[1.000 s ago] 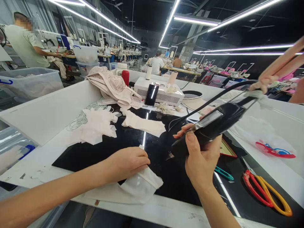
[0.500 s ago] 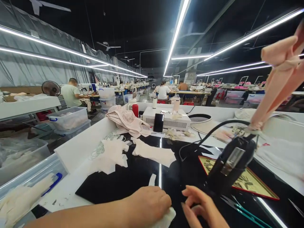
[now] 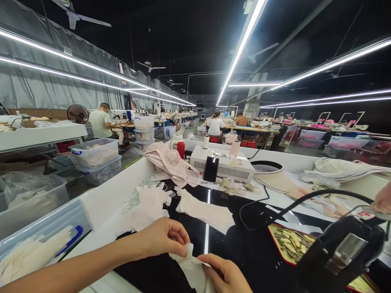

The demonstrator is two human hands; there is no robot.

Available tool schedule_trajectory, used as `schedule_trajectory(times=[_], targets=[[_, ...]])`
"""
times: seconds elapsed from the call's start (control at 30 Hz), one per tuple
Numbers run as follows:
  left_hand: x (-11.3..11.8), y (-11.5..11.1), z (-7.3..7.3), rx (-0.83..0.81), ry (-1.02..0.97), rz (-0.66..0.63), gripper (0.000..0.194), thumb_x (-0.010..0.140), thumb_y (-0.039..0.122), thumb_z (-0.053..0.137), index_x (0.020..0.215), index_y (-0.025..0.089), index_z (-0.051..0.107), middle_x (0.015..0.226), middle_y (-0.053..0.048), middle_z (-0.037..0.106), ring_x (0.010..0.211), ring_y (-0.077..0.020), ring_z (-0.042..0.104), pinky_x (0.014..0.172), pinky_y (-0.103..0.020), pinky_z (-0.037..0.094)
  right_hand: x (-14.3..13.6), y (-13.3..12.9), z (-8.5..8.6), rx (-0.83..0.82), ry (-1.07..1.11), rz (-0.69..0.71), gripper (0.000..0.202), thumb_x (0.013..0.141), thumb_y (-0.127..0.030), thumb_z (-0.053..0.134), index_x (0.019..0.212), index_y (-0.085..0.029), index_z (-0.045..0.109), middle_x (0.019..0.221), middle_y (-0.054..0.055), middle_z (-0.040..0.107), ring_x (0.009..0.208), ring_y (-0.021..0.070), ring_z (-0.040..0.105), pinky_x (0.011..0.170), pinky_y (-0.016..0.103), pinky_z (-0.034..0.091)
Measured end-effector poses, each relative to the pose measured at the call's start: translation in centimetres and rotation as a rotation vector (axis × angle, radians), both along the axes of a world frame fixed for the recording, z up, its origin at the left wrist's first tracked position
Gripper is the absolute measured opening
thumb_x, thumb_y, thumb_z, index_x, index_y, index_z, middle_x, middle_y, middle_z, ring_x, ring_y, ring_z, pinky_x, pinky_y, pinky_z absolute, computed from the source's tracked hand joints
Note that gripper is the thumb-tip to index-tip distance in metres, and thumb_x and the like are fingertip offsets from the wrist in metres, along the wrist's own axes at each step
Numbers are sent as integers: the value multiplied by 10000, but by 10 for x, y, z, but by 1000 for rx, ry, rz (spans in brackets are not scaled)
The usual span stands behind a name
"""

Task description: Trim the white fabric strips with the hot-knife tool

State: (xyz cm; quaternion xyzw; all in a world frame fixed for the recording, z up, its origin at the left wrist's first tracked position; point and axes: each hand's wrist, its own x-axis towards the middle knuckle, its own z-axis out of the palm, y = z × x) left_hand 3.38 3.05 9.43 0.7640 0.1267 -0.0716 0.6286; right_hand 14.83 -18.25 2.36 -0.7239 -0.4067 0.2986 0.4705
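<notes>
Between my two hands is a pale cream fabric piece [image 3: 192,270] at the near edge of the black tabletop. My left hand [image 3: 166,240] pinches its upper edge between thumb and fingers. Closed on its right side is my right hand [image 3: 224,274], thumb and finger pressed together. Just beyond lie a flat stack of cream fabric pieces [image 3: 204,207] and, farther left, a heap of similar cut pieces [image 3: 146,207]. Part of the held piece runs off the bottom of the view.
At right, a black machine [image 3: 342,248] with a cable stands over a red-rimmed tray [image 3: 285,252] of small metal parts. A phone [image 3: 211,169] leans on a white box [image 3: 222,165]. Pink fabric [image 3: 168,160] lies behind. Clear bins [image 3: 96,152] stand left; people sit farther off.
My left hand has lifted and turned, now pinching the cream piece. My right hand, apart before, now grips it too. The view has shifted, and the pink straps at right are out of sight.
</notes>
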Motion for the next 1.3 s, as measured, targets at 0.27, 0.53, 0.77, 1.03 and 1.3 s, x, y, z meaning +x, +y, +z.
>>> schedule_trajectory(times=[0.27, 0.53, 0.77, 1.03, 1.3], targets=[[11, 29, 18, 57, -88, 50, 363, 685, 450, 817, 816, 180, 612, 677, 7, 667, 614, -148, 650, 501, -204, 365, 30, 19, 19, -123, -182, -193, 432, 900, -282, 393, 1069, -192, 780, 466, -40, 600, 402, 144, 580, 539, 238, 466], [77, 64, 29, 222, -428, 101, 193, 848, 361, 662, 916, 189, 604, 1010, -67, 762, 1014, -211, 725, 825, -289, 538, 73, 35, 44, 25, -565, -506, 487, 998, -302, 299, 1270, -181, 685, 1141, 96, 760, 974, 220, 756, 767, 325, 617], [88, 84, -34, 557, -439, 5, 129, 813, 203, 593, 887, 192, 699, 919, -10, 747, 860, -188, 667, 835, -279, 476, 92, 39, 3, -197, -937, -454, 459, 969, -89, 390, 1257, -254, 707, 1340, 73, 716, 1187, 283, 660, 873, 367, 569], [87, 92, -68, 766, -417, -115, 244, 882, 169, 519, 1017, 204, 719, 1085, -45, 762, 1000, -228, 696, 917, -311, 495, 97, 33, -19, -389, -1188, -342, 510, 926, 27, 402, 1172, -273, 733, 1250, 47, 743, 1057, 227, 691, 862, 300, 538], [65, 96, -49, 818, -374, -113, 473, 918, 190, 449, 1321, 260, 687, 1378, -19, 695, 1258, -214, 642, 1114, -326, 464, 80, 27, -19, -415, -1292, -393, 573, 838, 97, 426, 1206, -226, 723, 1185, 76, 760, 1004, 249, 700, 821, 331, 545]])
